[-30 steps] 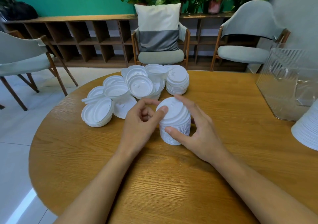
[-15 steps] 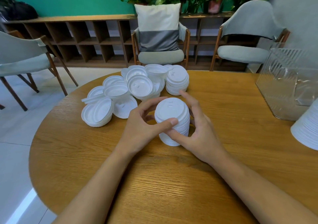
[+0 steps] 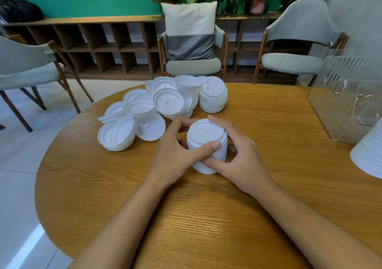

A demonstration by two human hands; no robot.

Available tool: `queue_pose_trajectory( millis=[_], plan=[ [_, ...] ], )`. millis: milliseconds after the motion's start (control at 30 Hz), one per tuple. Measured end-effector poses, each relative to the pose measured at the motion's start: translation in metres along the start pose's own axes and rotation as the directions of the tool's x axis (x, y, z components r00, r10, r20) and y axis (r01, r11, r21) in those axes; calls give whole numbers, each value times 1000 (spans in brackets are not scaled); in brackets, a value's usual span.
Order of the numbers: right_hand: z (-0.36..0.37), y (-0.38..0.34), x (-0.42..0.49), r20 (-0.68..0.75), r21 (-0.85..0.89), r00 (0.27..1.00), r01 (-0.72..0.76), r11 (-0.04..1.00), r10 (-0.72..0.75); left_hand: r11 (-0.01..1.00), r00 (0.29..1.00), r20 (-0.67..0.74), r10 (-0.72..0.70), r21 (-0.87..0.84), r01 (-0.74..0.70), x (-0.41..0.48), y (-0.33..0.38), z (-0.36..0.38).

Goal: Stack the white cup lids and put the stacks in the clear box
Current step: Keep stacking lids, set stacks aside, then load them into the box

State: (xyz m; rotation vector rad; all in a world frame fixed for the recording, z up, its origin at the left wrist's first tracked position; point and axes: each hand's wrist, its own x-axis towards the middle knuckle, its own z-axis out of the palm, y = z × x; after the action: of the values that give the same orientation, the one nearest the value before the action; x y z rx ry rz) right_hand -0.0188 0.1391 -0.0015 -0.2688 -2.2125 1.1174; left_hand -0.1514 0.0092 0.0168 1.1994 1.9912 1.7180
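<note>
A tall stack of white cup lids (image 3: 206, 136) stands on the round wooden table (image 3: 206, 217) in the middle. My left hand (image 3: 175, 155) grips its left side, thumb across the front. My right hand (image 3: 241, 155) grips its right side, fingers curled over the far rim. A loose heap of white lids (image 3: 144, 111) lies behind to the left, with a shorter neat stack (image 3: 214, 98) at its right end. The clear ribbed box (image 3: 347, 95) stands at the right edge of the table.
Another white stack (image 3: 368, 155) leans in at the far right, partly cut off by the frame. Three grey chairs stand around the table's far side, the middle chair (image 3: 192, 66) holding a cushion. A wooden shelf unit runs along the green wall.
Both hands have closed further around the stack. My left thumb has slid across its front and my right fingers have moved over its far edge. The stack now leans slightly left.
</note>
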Motion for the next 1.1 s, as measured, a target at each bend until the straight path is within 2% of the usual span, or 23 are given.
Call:
queue_pose_trajectory(
  millis=[133,200,267,333,400,467,567,667,933,1033,1100],
  plan=[
    [0,-2,0,39,-18,998,-44,999,45,999,999,19,26,36,-27,-1,-5,-2],
    [0,-3,1,38,-43,998,-38,998,40,985,992,22,121,120,-122,-1,-9,-9],
    [-1,-3,1,36,-57,998,-43,997,45,954,979,-41,201,233,-187,-2,-16,-15],
    [-2,-3,0,30,-69,998,-52,996,54,923,961,-183,206,362,-129,0,-22,-20],
    [-4,-3,-1,33,-76,997,-67,995,70,863,940,-289,183,506,-13,3,-30,-24],
    [-5,-4,-1,37,-78,996,-74,994,77,799,936,-316,152,597,72,4,-36,-26],
    [-6,-5,-1,43,-77,996,-72,994,76,726,943,-307,128,677,122,4,-37,-26],
    [-6,-5,0,46,-81,996,-74,994,78,674,952,-293,92,721,157,5,-34,-24],
    [-6,-3,-1,37,-72,997,-67,995,69,636,944,-324,60,741,214,5,-33,-22],
    [-6,-3,-1,39,-74,997,-69,995,72,611,950,-304,74,767,198,4,-32,-22],
    [-6,-2,-1,41,-74,996,-73,995,76,631,957,-272,101,761,149,4,-32,-24]
  ],
)
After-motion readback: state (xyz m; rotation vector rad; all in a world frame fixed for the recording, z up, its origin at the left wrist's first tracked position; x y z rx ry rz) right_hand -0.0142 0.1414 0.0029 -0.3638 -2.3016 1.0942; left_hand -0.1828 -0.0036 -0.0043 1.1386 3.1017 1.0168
